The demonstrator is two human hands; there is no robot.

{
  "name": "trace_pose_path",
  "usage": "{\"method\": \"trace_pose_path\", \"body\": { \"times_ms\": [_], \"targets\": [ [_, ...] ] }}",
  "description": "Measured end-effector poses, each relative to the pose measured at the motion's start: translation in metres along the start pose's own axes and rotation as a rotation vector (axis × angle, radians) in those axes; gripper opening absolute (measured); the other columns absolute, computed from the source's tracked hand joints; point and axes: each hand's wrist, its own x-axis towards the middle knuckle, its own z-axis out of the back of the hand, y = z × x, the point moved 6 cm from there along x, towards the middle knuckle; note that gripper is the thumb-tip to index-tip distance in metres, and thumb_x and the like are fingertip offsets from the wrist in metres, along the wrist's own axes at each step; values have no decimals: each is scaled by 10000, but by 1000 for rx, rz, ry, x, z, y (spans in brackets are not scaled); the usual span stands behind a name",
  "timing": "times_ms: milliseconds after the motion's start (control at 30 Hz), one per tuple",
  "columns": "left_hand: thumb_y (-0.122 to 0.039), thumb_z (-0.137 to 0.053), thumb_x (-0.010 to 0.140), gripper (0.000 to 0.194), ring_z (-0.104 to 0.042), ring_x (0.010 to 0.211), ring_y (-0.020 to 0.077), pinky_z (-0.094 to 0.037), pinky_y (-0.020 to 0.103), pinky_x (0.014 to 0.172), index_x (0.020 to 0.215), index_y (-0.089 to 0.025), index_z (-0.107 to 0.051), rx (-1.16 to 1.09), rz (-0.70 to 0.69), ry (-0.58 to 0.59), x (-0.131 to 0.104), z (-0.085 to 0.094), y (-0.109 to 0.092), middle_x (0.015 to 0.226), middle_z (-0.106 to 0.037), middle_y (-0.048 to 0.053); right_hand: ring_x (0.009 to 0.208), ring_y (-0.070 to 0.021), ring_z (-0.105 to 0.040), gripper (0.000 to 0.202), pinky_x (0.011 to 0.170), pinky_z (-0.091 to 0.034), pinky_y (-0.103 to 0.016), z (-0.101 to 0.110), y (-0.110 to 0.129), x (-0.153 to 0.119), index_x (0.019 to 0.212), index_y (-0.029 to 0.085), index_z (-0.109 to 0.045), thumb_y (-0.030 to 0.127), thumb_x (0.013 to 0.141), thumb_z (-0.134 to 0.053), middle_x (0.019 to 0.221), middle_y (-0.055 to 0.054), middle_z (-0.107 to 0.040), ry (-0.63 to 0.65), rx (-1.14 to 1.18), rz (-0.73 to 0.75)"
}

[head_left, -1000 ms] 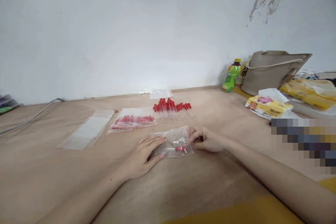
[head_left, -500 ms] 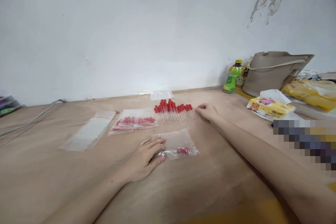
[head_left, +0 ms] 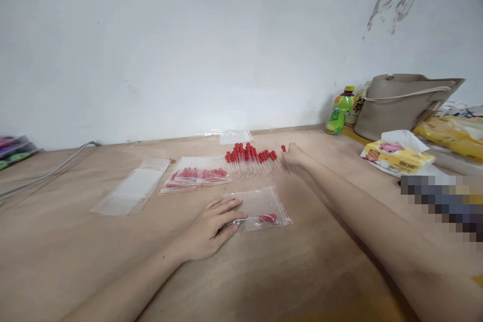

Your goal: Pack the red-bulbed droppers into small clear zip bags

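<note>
My left hand (head_left: pixel 213 229) lies with fingers stretched over the left part of a clear zip bag (head_left: pixel 256 198), pressing it on the table. Inside that bag is a dropper with a red rubber bulb (head_left: pixel 267 218); its stem runs toward my fingers. At the right end of a pile of red-bulbed droppers (head_left: pixel 245 156), my right hand (head_left: pixel 296 156) pinches a single dropper (head_left: pixel 284 149), bulb up and thin tip down. Left of the pile is a stack of zip bags (head_left: pixel 194 173) holding red-bulbed droppers.
Flat clear bags (head_left: pixel 132 188) lie at the left, near a grey cable (head_left: pixel 68 162). Another clear bag (head_left: pixel 236 137) lies by the wall. To the right stand a green drink bottle (head_left: pixel 338 113), a grey handbag (head_left: pixel 400 105) and a tissue pack (head_left: pixel 398 153).
My right hand has taken hold of one dropper and drawn it away from the right end of the pile. My left hand stays on the bag. The view has shifted slightly.
</note>
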Motion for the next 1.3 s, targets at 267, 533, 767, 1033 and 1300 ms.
{"method": "trace_pose_path", "body": {
  "times_ms": [267,533,767,1033,1300],
  "targets": [
    [-293,-351,925,327,-272,1281,180,-131,474,1067,1237,-296,-449,39,-14,29,2,0,-3,1376,-349,19,380,-78,-435,510,365,-353,-179,4,-22,-85,1184,196,-245,185,708,-429,563,98,-410,-9,744,-69],
    [-299,-355,922,357,-267,1283,207,-231,448,1045,1274,-287,-407,44,-22,1,0,-1,-2,1392,-317,24,556,-103,-592,406,543,-514,-228,-10,-10,-127,988,228,-348,152,664,-581,624,70,-515,76,1073,-214],
    [-286,-385,906,414,-301,1265,219,-265,450,1032,1317,-265,-334,6,-15,-12,1,2,-6,1379,-342,35,662,-102,-604,176,678,-508,-244,-18,-13,-131,838,161,-562,222,683,-619,767,-38,-630,464,972,-190],
    [-278,-387,903,431,-308,1259,224,-255,451,1037,1326,-252,-314,10,-20,-15,2,4,-7,1363,-367,43,684,-112,-529,227,619,-429,-232,0,14,-137,874,188,-678,316,697,-617,753,-18,-592,496,430,422],
    [-277,-383,903,433,-290,1267,215,-252,440,1041,1329,-256,-309,15,-20,-12,2,3,-6,1375,-345,38,521,-83,-477,224,488,-375,-202,-23,23,-143,809,159,-648,340,680,-620,625,4,-602,472,539,306]
  ]
}}
